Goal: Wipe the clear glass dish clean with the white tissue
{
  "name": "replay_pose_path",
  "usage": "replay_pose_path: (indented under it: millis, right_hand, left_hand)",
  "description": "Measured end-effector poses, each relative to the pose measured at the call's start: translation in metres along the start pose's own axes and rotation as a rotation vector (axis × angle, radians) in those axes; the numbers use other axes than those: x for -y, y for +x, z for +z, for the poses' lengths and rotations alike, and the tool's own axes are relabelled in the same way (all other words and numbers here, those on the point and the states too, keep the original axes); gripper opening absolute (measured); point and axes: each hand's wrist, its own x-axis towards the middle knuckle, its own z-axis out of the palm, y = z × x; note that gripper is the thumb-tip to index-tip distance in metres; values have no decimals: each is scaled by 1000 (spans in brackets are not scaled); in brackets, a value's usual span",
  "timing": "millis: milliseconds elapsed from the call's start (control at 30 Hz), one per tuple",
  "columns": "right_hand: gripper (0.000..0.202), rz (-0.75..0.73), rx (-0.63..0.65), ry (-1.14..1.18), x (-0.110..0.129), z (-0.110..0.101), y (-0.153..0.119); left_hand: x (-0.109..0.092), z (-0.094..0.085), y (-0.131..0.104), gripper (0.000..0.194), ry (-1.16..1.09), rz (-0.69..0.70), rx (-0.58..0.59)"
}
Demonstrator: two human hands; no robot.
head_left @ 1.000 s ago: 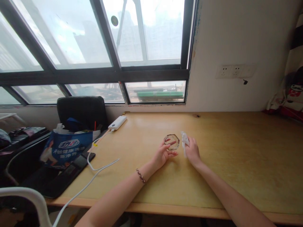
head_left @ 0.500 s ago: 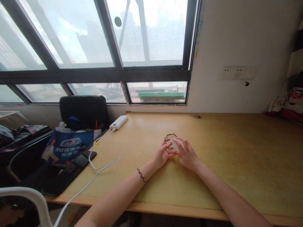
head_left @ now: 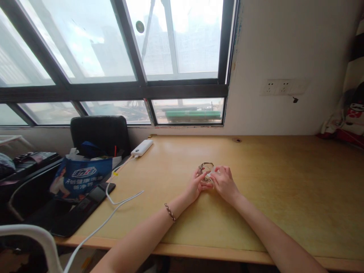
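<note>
Head view, centre of frame. A small clear glass dish (head_left: 206,168) sits on the wooden desk (head_left: 284,182). The left hand (head_left: 196,185) curls around the dish's near-left edge, fingers touching the glass. The right hand (head_left: 224,182) is closed on a white tissue (head_left: 211,174), pressing it against the dish's right side. Left of frame: a white power bank (head_left: 141,147) with its white cable (head_left: 113,204), a black phone (head_left: 85,203) and a blue printed bag (head_left: 81,178).

Head camera looks forward and down over the desk (head_left: 284,182); window (head_left: 170,38) ahead
</note>
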Motion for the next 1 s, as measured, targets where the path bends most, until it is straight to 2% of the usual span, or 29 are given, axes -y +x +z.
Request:
replay_pose_path:
  millis: [167, 400, 700, 900, 1000]
  right_hand:
    - [26, 4, 39, 76, 2, -1, 0]
    - [37, -238, 115, 265, 9, -7, 1]
    - [31, -112, 85, 42, 13, -12, 1]
    - [36, -159, 159, 205, 16, -12, 1]
    - [48, -189, 241, 348, 13, -13, 3]
  left_hand:
    - [3, 1, 0, 43, 82, -32, 16]
    - [6, -4, 4, 46, 85, -48, -39]
    - [8, -3, 2, 40, 139, -57, -66]
    - [8, -3, 1, 38, 152, -43, -33]
    - [6, -1, -1, 39, 153, -55, -65]
